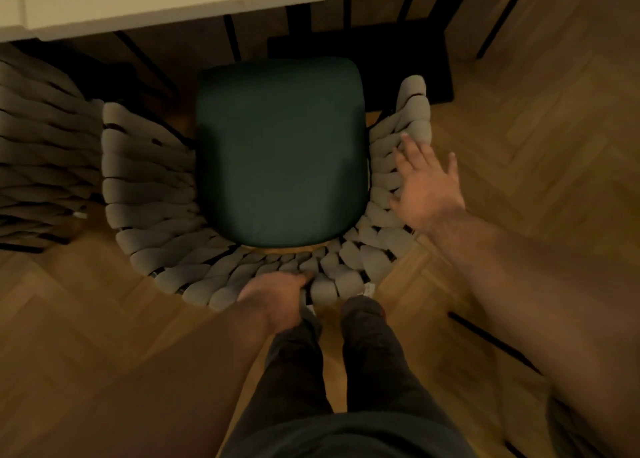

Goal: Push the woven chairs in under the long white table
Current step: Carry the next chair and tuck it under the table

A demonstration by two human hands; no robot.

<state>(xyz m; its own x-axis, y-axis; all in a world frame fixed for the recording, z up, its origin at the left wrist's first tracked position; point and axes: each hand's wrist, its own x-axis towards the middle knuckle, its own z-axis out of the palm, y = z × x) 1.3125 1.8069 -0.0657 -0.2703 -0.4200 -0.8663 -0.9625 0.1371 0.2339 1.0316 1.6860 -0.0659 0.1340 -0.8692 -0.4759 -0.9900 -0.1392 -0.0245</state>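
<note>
While we are looking straight down through the head view, we are standing directly behind the grey woven chair with the dark green cushioned seat. The long white worktop is running across the top of the view, straight ahead of the chair. Almost the whole seat is showing out on the herringbone wooden floor, its front edge lying near the worktop's edge, so we are judging the chair as not yet pushed in.

Our left hand is gripping the middle of the curved woven back, fingers curling over its top rim. Our right hand is lying flat with its fingers spread over the chair's right woven side, holding nothing; whether it is pressing there we cannot tell. Since the worktop is lying dead ahead of both hands, the push is calling for a straight forward shove along the seat's front-to-back line.

A second grey woven chair is standing just beside it on the left.
</note>
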